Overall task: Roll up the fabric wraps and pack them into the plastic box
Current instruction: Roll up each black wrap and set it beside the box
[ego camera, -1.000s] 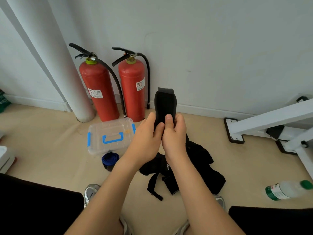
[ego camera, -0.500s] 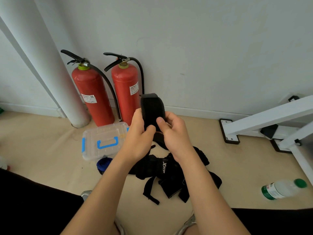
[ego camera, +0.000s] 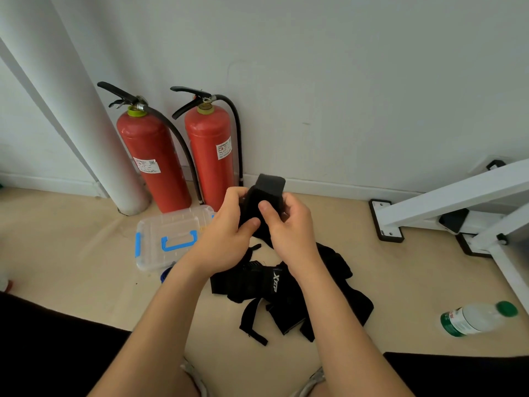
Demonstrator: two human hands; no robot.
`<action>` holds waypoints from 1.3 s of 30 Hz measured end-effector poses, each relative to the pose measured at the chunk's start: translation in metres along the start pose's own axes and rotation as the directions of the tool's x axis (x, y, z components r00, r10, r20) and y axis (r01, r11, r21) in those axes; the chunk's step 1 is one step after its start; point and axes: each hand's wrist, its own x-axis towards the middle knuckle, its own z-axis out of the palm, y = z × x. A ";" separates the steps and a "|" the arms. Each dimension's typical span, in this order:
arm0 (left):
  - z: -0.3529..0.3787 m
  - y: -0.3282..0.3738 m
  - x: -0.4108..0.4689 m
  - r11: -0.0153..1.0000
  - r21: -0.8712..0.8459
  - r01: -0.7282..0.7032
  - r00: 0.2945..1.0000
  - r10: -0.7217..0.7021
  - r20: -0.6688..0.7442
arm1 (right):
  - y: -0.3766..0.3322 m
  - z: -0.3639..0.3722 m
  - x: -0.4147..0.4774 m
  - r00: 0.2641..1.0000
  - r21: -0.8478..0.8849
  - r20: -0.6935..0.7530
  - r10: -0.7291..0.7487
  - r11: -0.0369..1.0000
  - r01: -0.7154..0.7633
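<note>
Black fabric is what we have in hand: one wrap (ego camera: 267, 193), its top end turned over into a thick, blunt bundle, held in the air just right of the plastic box (ego camera: 166, 233). Our left hand (ego camera: 226, 236) curls round the wrap's left edge with the thumb pressed on its front; our right hand (ego camera: 289, 227) pinches the right edge, thumb on the front as well. A loose tail drops from under our hands toward the pile of black wraps (ego camera: 286, 290), which lies on the floor right of the box and nearer to us.

We judge that we are in mid-roll on this wrap, with most of the task left: the pile is not yet rolled, and the box looks closed, blue handle on top. Next we would need to wind the tail in tightly, grip the roll so it cannot spring loose, then free one hand for the lid.

A small blue roll (ego camera: 165, 275) peeks out at the box's near edge. Behind the box stand two red fire extinguishers (ego camera: 151, 161) against the wall. Well to the right of the box are a white metal frame (ego camera: 458, 196) and a plastic bottle (ego camera: 475, 319) lying on its side
</note>
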 end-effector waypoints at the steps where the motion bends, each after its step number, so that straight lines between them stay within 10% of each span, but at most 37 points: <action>1: -0.001 -0.001 0.000 1.000 0.006 -0.014 1.000 0.014 -0.019 | 0.002 0.000 0.000 0.999 0.012 0.016 0.040 0.999 -0.040; 6: -0.007 -0.008 -0.002 0.994 -0.091 -0.061 0.995 0.054 -0.078 | 0.003 -0.008 -0.001 0.901 0.222 0.364 0.237 0.917 -0.331; 11: -0.006 -0.009 -0.003 0.988 -0.135 0.080 0.997 -0.077 0.027 | 0.003 -0.011 0.004 0.978 0.140 0.203 0.041 0.988 -0.071; 19: -0.004 -0.024 -0.005 0.997 -0.040 0.072 0.994 -0.075 -0.081 | 0.007 0.001 -0.003 0.945 -0.141 0.326 0.033 0.990 0.014; 30: -0.007 -0.055 -0.014 0.990 -0.083 0.113 0.990 -0.119 -0.081 | 0.033 0.016 -0.006 0.905 0.110 0.316 0.286 0.936 -0.334; 36: 0.011 -0.081 -0.027 0.768 -0.458 0.448 0.892 -0.352 0.282 | 0.063 0.030 -0.015 0.914 -0.069 0.268 0.306 0.952 -0.298; 39: 0.010 -0.096 -0.029 0.829 -0.318 0.461 0.883 -0.393 0.256 | 0.086 0.044 -0.025 0.878 0.036 0.280 0.388 0.910 -0.413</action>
